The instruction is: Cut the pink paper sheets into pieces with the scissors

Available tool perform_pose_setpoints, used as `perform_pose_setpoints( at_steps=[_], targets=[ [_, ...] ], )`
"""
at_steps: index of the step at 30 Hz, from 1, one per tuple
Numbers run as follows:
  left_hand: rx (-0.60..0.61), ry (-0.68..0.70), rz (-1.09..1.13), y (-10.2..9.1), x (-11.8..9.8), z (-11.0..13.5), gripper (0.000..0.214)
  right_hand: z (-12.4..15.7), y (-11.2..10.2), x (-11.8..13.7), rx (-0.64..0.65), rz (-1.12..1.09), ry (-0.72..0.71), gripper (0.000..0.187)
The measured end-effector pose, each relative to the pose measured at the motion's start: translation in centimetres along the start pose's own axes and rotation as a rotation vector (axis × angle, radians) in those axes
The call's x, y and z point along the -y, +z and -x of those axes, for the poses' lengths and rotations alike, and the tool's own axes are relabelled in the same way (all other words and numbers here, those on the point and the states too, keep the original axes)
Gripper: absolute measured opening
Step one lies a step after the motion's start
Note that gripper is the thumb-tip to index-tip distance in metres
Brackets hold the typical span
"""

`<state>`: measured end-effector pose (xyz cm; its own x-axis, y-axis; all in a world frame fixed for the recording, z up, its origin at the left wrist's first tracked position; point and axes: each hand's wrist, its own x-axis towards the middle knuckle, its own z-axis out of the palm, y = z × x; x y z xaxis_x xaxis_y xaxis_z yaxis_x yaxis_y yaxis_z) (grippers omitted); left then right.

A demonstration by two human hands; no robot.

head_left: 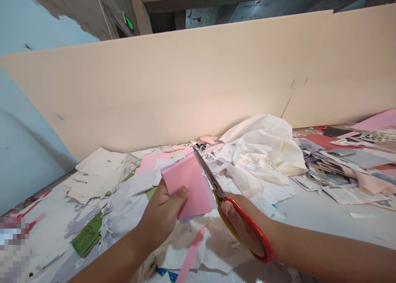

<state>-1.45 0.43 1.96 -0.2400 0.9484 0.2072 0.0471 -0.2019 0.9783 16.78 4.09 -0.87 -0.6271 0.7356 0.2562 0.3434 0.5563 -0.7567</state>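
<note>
My left hand [165, 204] is closed on a folded piece of pink paper [190, 180], its thumb pressed on the front and its other fingers hidden behind. A pale layer shows along the paper's edges. In my right hand [239, 219] is a pair of scissors [258, 237] with red and yellow handles. Their metal blades lie close together along the right edge of the pink paper, tips pointing away from me. Whether the blades touch the paper I cannot tell. Below the hands lies a narrow pink paper strip [192, 252].
Paper scraps cover much of the white table [305, 204]. Crumpled white sheeting [266, 145] lies behind the scissors. Mixed papers [343, 167] are piled at right, and green printed slips [88, 235] lie at left. A cream partition [185, 85] rises along the back.
</note>
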Motion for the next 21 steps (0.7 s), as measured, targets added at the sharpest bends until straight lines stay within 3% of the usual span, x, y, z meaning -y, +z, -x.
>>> perform_pose_setpoints(
  at_steps=[5,10,16,21],
  targets=[
    [-0.001,-0.023,0.038,-0.1,0.2,-0.1,0.044,0.0,0.1,-0.2,-0.016,-0.098,0.027,0.049],
    [-0.006,-0.036,0.079,-0.2,0.6,-0.4,0.046,-0.4,0.7,-0.9,-0.007,-0.428,0.183,0.048],
    [0.238,-0.178,0.149,-0.1,1.9,-0.4,0.042,-0.8,1.4,-1.2,-0.054,-0.738,0.264,0.045],
    [0.239,-0.199,0.124,0.2,3.0,-0.4,0.040,-1.0,1.5,-1.1,-0.136,-0.826,0.248,0.046]
  ],
)
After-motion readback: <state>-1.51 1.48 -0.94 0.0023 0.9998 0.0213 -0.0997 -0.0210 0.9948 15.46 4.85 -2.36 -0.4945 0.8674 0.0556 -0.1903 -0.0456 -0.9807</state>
